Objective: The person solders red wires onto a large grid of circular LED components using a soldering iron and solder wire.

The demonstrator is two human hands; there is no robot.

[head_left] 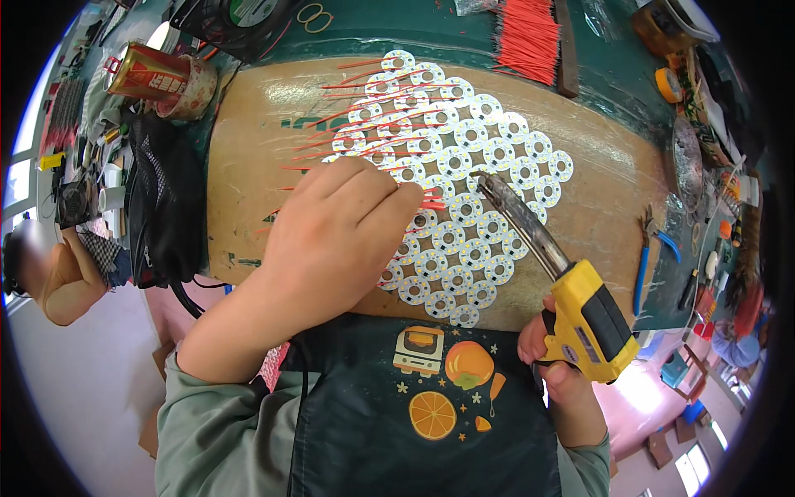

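Observation:
White ring-shaped LED boards (470,135) lie edge to edge in a slanting block on a brown board (609,199). Red wires (352,126) run leftward from many rings on the far left side. My left hand (331,224) is closed over the block's left part, and short red wire ends (433,200) stick out past its fingers; the fingertips are hidden beneath the hand. My right hand (546,352) grips a yellow and black soldering gun (592,319) at the block's right. Its metal tip points far left, over the rings near my left fingers.
A bundle of red wires (527,41) lies at the back beside a dark bar (566,50). Blue-handled pliers (644,261) rest at the right. A red-gold can (149,73) and a black mesh bag (166,195) stand left. Another person (62,265) sits far left.

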